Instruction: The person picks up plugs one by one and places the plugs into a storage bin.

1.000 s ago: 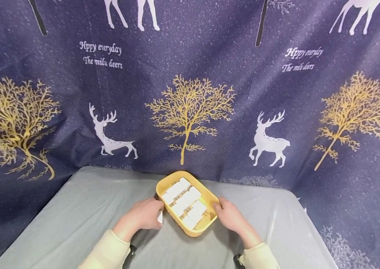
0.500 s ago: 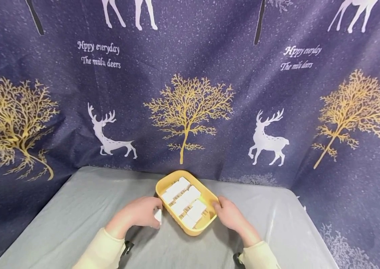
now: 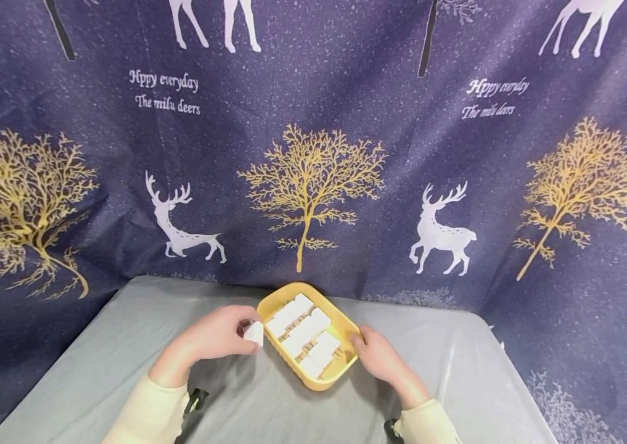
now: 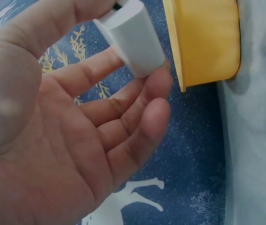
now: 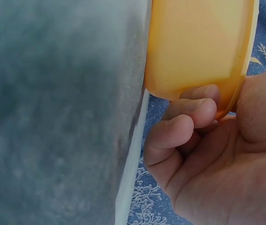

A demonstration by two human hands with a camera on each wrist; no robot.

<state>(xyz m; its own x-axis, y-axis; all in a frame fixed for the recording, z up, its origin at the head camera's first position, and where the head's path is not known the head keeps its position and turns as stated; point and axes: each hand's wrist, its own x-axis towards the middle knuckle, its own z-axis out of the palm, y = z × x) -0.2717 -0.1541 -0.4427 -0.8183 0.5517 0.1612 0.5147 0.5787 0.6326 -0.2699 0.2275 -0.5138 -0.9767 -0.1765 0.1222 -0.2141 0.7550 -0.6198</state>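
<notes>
My left hand pinches a white charger plug between thumb and fingertips, just left of the yellow bin. In the left wrist view the charger plug is a smooth white block with a dark spot at its top end, partly covered by my thumb. Several white blocks with thin brownish prongs lie in rows inside the bin. My right hand grips the bin's right rim, thumb over the edge. The right wrist view shows its fingers curled against the outer wall.
Grey cloth covers the table under the bin. A dark blue curtain printed with deer and golden trees hangs right behind the table's back edge, close to the bin's far end.
My left hand has moved left and farther back, carrying the white charger plug, which now shows more fully. My right hand and the bin stay in place.
</notes>
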